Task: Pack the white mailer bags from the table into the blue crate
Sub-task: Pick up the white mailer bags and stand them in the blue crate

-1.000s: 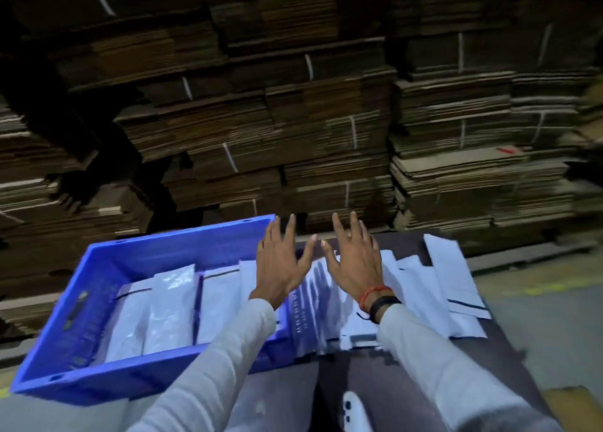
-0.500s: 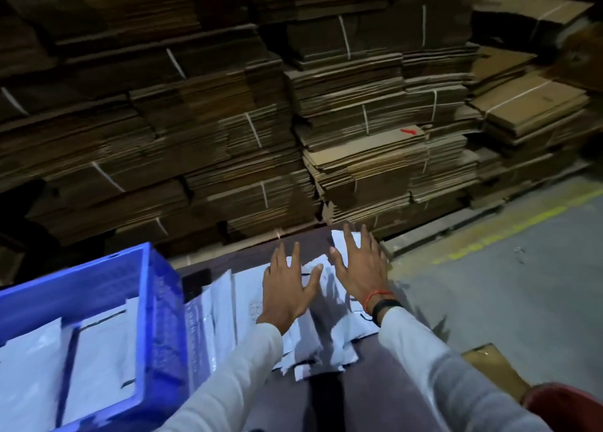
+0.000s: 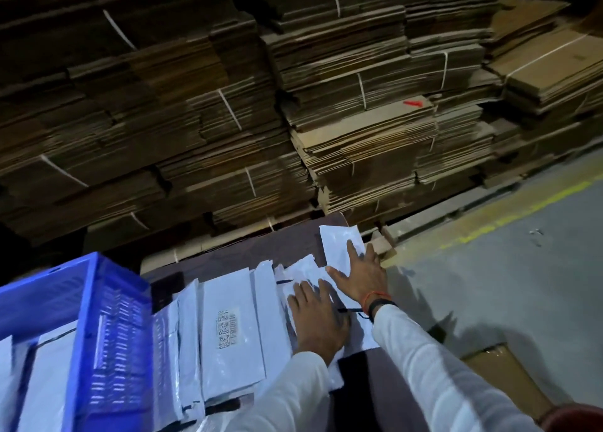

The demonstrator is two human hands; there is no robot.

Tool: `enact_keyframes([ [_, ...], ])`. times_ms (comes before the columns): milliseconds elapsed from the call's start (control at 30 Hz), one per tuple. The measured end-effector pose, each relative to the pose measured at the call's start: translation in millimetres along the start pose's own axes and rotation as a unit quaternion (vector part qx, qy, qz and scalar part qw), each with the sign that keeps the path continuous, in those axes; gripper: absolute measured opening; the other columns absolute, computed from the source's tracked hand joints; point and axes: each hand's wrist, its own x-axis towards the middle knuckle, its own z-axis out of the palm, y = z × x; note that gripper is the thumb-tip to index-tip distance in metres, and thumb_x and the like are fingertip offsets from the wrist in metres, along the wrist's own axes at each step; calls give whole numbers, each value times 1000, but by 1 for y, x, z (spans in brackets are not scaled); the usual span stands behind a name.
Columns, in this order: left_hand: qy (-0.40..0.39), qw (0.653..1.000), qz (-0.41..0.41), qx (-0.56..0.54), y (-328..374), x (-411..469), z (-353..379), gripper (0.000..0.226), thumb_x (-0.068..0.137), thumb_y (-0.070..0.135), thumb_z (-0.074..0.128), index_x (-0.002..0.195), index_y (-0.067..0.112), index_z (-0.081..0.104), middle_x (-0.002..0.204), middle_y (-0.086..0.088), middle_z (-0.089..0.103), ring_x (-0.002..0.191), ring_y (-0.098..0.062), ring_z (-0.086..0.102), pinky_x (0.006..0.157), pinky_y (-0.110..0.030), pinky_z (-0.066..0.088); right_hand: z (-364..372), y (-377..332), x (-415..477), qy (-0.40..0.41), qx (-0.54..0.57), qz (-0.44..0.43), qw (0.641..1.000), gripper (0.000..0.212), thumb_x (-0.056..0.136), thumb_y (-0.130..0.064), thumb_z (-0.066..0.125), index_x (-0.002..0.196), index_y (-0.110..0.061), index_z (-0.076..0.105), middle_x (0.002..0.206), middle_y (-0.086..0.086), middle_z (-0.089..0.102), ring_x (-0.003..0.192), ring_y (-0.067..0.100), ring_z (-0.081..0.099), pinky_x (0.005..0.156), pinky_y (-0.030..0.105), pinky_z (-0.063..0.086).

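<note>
The left hand (image 3: 318,317) lies palm down on the mailers (image 3: 228,327), fingers straight and close together, gripping nothing. The right hand (image 3: 359,275) is just beyond it, also palm down, with fingers spread wide. Its thumb points left over the pile and its fingertips rest on the lower edge of a single far mailer (image 3: 337,240) lying near the table's far right corner. Neither hand curls round anything; both press flat. The two hands nearly touch, the left one's fingertips beside the right thumb. A red thread and a black band (image 3: 380,302) circle the right wrist, and both arms wear white sleeves (image 3: 440,376).

The mailers spread in an overlapping, untidy layer across the dark brown table (image 3: 228,263); one in the middle shows a printed barcode label. The crate (image 3: 107,304) stands at the left end, its blue slotted wall touching the nearest mailers, and more white bags (image 3: 49,366) lie flat inside it.

Behind the table rise tall stacks of flattened cardboard (image 3: 359,137), tied with pale straps. To the right is a grey concrete floor (image 3: 505,284) with a worn yellow line (image 3: 522,213) along the stacks. A taped cardboard box (image 3: 502,369) sits on the floor beside the table.
</note>
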Motion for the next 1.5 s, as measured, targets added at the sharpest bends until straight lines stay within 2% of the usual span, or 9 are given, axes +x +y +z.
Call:
enact_keyframes([
  [67, 3, 1000, -9, 17, 6, 9, 5, 88, 77, 63, 53, 145, 8, 41, 146, -32, 40, 139, -53, 29, 113, -65, 21, 6, 0, 7, -10, -4, 3, 1000, 94, 80, -77, 45, 153, -29, 11, 157, 22, 14, 141, 41, 25, 106, 49, 37],
  [267, -40, 996, -36, 72, 1, 22, 12, 95, 87, 70, 40, 156, 13, 8, 161, -26, 2, 147, -48, -9, 113, -67, -5, 18, -1, 19, -28, -16, 20, 999, 98, 77, -78, 48, 152, -27, 12, 156, 22, 17, 138, 41, 30, 105, 48, 37],
  [467, 112, 993, 6, 39, -17, 18, 15, 72, 75, 56, 61, 133, 12, 59, 140, -22, 53, 135, -44, 44, 108, -61, 37, 25, -4, 23, -25, 30, 42, 998, 90, 79, -71, 52, 150, -26, 20, 151, 28, 23, 134, 45, 32, 105, 50, 38],
  [600, 184, 983, -26, 1, -37, 11, 4, 69, 83, 38, 64, 144, 12, 45, 150, -21, 41, 141, -41, 33, 110, -56, 34, 24, -5, 22, -1, 48, 52, 998, 84, 81, -64, 56, 148, -23, 26, 144, 26, 31, 128, 44, 35, 101, 48, 37],
  [833, 149, 981, -127, -8, -75, 6, 5, 66, 89, 44, 45, 139, 2, 49, 139, -22, 52, 131, -41, 46, 106, -57, 35, 27, -8, 21, 31, 41, 50, 997, 75, 84, -51, 58, 147, -22, 30, 140, 23, 36, 124, 41, 38, 97, 48, 39],
  [1133, 51, 987, -151, -21, -74, 3, -12, 51, 86, 23, 55, 133, 3, 50, 124, -10, 56, 111, -32, 53, 80, -44, 47, 21, 1, 12, 33, 51, 13, 998, 69, 89, -41, 56, 150, -20, 29, 139, 22, 37, 124, 40, 41, 98, 44, 42],
  [1233, 51, 987, -144, -40, -75, 3, -21, 43, 90, 10, 46, 133, 10, 49, 131, -6, 53, 117, -28, 50, 76, -39, 49, 22, -2, 4, 28, 61, 5, 998, 68, 90, -42, 53, 150, -21, 29, 140, 22, 37, 124, 39, 41, 99, 43, 42],
  [1367, 146, 978, -94, -112, -66, -3, -31, 42, 86, 6, 54, 128, 9, 57, 127, -9, 61, 107, -31, 57, 66, -41, 53, 22, -6, -7, 34, 68, -1, 997, 67, 91, -44, 51, 150, -22, 29, 144, 21, 35, 126, 40, 41, 102, 44, 40],
  [1500, 156, 972, -33, -173, -43, -5, -28, 45, 91, 28, 55, 131, 8, 56, 134, -11, 57, 117, -32, 54, 87, -41, 51, 23, -9, -12, 26, 69, -9, 997, 68, 93, -44, 50, 152, -23, 24, 151, 22, 27, 134, 40, 33, 108, 45, 35],
])
